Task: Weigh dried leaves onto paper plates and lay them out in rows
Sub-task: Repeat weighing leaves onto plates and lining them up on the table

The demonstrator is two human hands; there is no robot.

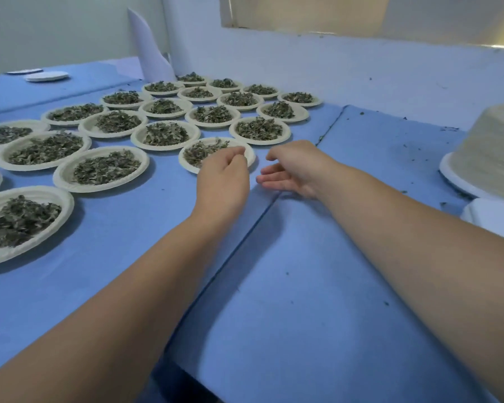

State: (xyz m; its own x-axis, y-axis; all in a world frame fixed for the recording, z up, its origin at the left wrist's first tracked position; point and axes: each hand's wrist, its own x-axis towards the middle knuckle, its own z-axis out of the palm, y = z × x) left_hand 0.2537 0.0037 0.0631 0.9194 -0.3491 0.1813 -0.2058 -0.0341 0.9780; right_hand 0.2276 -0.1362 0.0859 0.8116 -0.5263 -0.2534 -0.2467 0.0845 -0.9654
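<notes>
Several off-white paper plates with heaps of dried green leaves (204, 151) lie in rows on the blue table cover (303, 286). The nearest plate of the right-hand row (186, 164) sits just in front of my hands. My left hand (223, 177) hovers over its near right rim with loosely curled fingers, and no grip on the rim shows. My right hand (293, 168) is just right of that plate, off it, fingers relaxed and slightly bent, holding nothing.
A tall stack of unused paper plates (489, 152) stands at the right edge, with a white object (495, 216) in front of it. Two bare plates (45, 76) lie at the far left. A white wall (361, 77) bounds the table behind. Leaf crumbs dot the cover.
</notes>
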